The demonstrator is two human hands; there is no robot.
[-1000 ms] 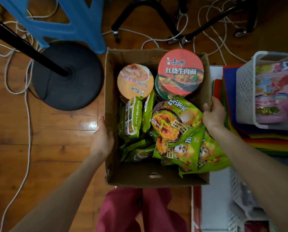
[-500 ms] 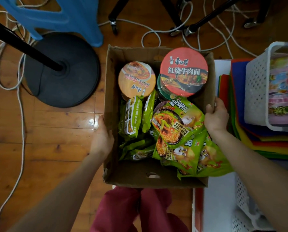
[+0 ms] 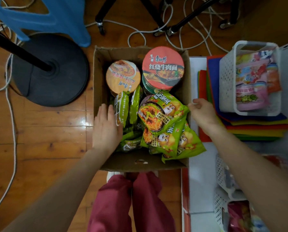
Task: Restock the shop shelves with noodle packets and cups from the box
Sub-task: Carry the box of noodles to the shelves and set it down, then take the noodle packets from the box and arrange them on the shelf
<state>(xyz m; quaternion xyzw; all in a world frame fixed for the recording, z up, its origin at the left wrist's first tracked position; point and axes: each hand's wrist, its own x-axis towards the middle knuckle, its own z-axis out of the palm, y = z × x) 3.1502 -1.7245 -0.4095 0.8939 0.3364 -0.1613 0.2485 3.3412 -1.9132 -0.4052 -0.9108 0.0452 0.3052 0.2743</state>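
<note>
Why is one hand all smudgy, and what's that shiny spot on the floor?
Head view: the right hand is smeared by motion blur, while the left hand and red cup lid look sharp. Head view: the bright patch on the wooden floor is glare off its glossy boards.

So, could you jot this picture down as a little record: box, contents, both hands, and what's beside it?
Box: cardboard box, open, on wooden floor
Cups: red-lidded cup and orange-lidded cup, upright at the far end
Packets: green packets piled at the near end
Left hand: flat, fingers straight, over the box's left wall
Right hand: by the right wall, fingers loosely curled, blurred, nothing seen in it
Beside: white basket on the right
</note>
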